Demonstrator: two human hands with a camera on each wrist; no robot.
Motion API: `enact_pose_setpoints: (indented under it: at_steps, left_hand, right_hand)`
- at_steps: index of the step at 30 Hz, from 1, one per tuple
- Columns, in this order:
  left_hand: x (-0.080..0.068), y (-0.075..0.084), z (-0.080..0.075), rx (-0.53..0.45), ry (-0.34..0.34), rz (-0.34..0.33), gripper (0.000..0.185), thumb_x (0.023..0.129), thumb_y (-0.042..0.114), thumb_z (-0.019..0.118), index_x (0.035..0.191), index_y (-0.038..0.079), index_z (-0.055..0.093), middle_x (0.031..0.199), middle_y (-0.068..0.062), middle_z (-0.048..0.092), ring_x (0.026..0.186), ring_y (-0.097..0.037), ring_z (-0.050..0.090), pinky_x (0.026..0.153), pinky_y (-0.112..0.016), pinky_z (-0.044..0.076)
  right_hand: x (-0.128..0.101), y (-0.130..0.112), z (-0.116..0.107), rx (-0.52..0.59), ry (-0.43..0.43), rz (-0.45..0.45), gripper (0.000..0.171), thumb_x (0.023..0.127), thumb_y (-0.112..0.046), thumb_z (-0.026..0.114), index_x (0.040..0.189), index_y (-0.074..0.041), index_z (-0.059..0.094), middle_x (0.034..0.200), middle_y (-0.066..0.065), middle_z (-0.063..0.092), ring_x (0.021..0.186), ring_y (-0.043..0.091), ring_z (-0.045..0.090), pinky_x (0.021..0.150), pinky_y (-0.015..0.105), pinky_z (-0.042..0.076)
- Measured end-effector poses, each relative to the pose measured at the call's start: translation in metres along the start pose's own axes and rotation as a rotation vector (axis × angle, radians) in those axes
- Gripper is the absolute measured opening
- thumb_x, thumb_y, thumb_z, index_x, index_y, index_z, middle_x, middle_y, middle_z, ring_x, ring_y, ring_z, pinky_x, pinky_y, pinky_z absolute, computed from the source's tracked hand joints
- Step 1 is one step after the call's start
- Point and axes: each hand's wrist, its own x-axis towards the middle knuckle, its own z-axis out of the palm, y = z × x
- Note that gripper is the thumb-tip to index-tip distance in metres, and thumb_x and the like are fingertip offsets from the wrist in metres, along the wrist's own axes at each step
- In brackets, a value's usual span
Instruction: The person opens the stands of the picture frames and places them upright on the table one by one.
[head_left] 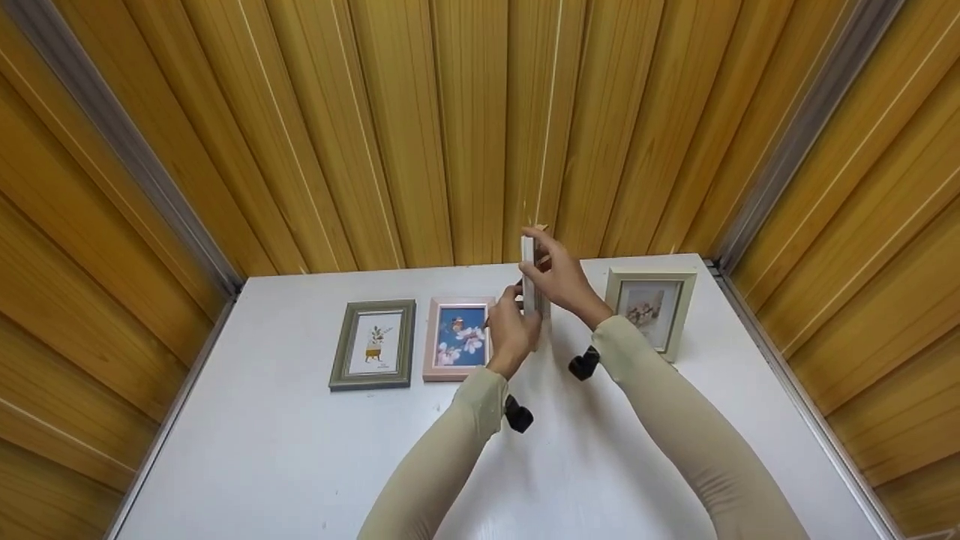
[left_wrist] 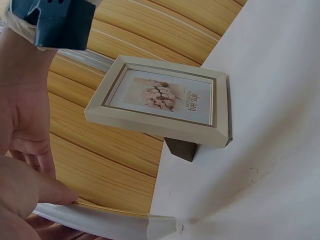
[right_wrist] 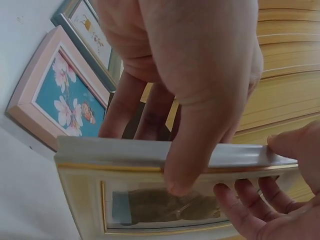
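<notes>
A picture frame [head_left: 528, 255] with a pale edge and gold trim stands upright, edge-on to the head camera. My left hand [head_left: 513, 330] grips its lower part, thumb over the front and fingers behind, as the right wrist view shows. Higher up, my right hand [head_left: 561, 281] holds the same frame, its thumb on the near edge and fingertips on the front. Much of the picture inside [right_wrist: 170, 205] is covered by glare and fingers. Nearest the left hand lies a pink frame [head_left: 430, 341] with a blossom picture. To the right, a cream frame [left_wrist: 150, 122] leans on its dark stand.
A green frame [head_left: 339, 349] with a plant picture lies left of the pink one. All rest on a white table [head_left: 262, 450]. Wood-patterned panels [head_left: 465, 135] rise behind and at both sides, with grey metal strips [head_left: 810, 112] at the corners.
</notes>
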Motion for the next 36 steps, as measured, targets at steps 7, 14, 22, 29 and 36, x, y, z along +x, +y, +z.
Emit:
enact_pose_setpoints:
  at_steps: [7, 14, 22, 29, 36]
  left_hand:
    - [0.005, -0.009, -0.011, -0.112, -0.06, 0.016, 0.038, 0.09, 0.003, 0.074, 0.127, -0.001, 0.065, 0.124, -0.018, 0.071, 0.111, -0.028, 0.071, 0.092, -0.04, 0.058]
    - [0.011, -0.025, -0.026, -0.255, -0.15, 0.013, 0.036, 0.09, -0.002, 0.073, 0.124, -0.001, 0.064, 0.117, -0.018, 0.073, 0.109, -0.025, 0.071, 0.09, -0.038, 0.058]
    - [0.016, -0.046, -0.037, -0.42, -0.226, -0.022, 0.037, 0.089, -0.016, 0.061, 0.125, -0.005, 0.062, 0.114, -0.021, 0.073, 0.102, -0.023, 0.071, 0.084, -0.034, 0.057]
    - [0.017, -0.062, -0.043, -0.426, -0.268, -0.017, 0.04, 0.087, -0.017, 0.059, 0.125, -0.008, 0.061, 0.106, -0.024, 0.073, 0.093, -0.021, 0.069, 0.079, -0.029, 0.056]
    - [0.014, -0.07, -0.041, -0.406, -0.313, 0.0, 0.041, 0.087, -0.017, 0.061, 0.127, -0.008, 0.06, 0.112, -0.026, 0.073, 0.099, -0.027, 0.071, 0.085, -0.033, 0.058]
  right_hand:
    - [-0.015, 0.023, -0.006, -0.035, 0.127, 0.008, 0.053, 0.104, -0.021, 0.062, 0.155, -0.017, 0.046, 0.119, 0.019, 0.064, 0.096, 0.034, 0.067, 0.08, 0.048, 0.057]
    - [-0.034, 0.048, -0.006, -0.206, 0.157, 0.105, 0.063, 0.103, -0.011, 0.061, 0.159, -0.008, 0.034, 0.138, 0.027, 0.051, 0.112, 0.041, 0.062, 0.092, 0.054, 0.053]
    - [-0.052, 0.058, -0.006, -0.145, 0.208, 0.157, 0.068, 0.104, -0.01, 0.056, 0.162, -0.005, 0.022, 0.141, 0.03, 0.05, 0.112, 0.044, 0.063, 0.097, 0.055, 0.049]
    - [-0.063, 0.07, -0.001, -0.165, 0.246, 0.204, 0.056, 0.105, -0.016, 0.057, 0.157, -0.006, 0.038, 0.117, 0.022, 0.068, 0.086, 0.034, 0.07, 0.082, 0.051, 0.054]
    - [-0.071, 0.074, 0.002, -0.169, 0.275, 0.163, 0.045, 0.102, -0.009, 0.062, 0.146, -0.009, 0.055, 0.102, 0.02, 0.072, 0.078, 0.032, 0.07, 0.076, 0.05, 0.054]
